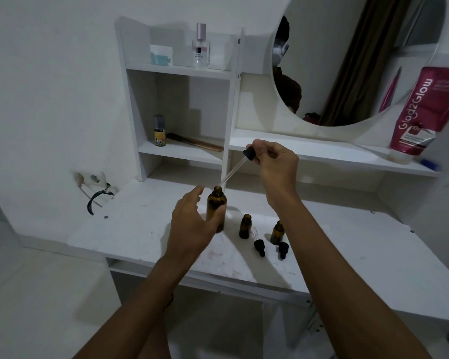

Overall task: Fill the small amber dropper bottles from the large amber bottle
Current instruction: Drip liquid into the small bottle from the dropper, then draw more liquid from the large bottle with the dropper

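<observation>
- Right hand (275, 161) raised above the desk, fingertips pinched on the black rubber bulb of the large dropper (248, 153); glass pipette slanting down and left, tip just above the mouth of the large amber bottle (216, 208), apparently not touching the rim.
- Left hand (192, 224) curled around the lower body of that bottle, thumb across the front, steadying it upright on the white desk (140, 229).
- Just right of the big bottle, two small amber dropper bottles (245, 226) (278, 231) standing open and well apart from each other; fill level too dark to read.
- In front of them, two small droppers (259, 246) (283, 249) lying flat on the desk, black caps toward the near edge.
- Handling, as judgement: all glass, so rigid, smooth and breakable; pipette thin and likely the first to snap if knocked against a rim. Best held by the rubber bulb and collar, as now, never by the stem.
- Large bottle probably light to moderate, stable on its base; grip low and around the body sound, and slippery if liquid runs down the side.
- Small bottles light and narrow-based, easy to tip with a nudge from the pipette; worth pinning each by the body with the left hand while dosing.
- Farther out: shelf unit (182, 71) with a clear perfume bottle (201, 47) on top, round mirror (360, 60), pink tube (415, 112) at right — none involved.
</observation>
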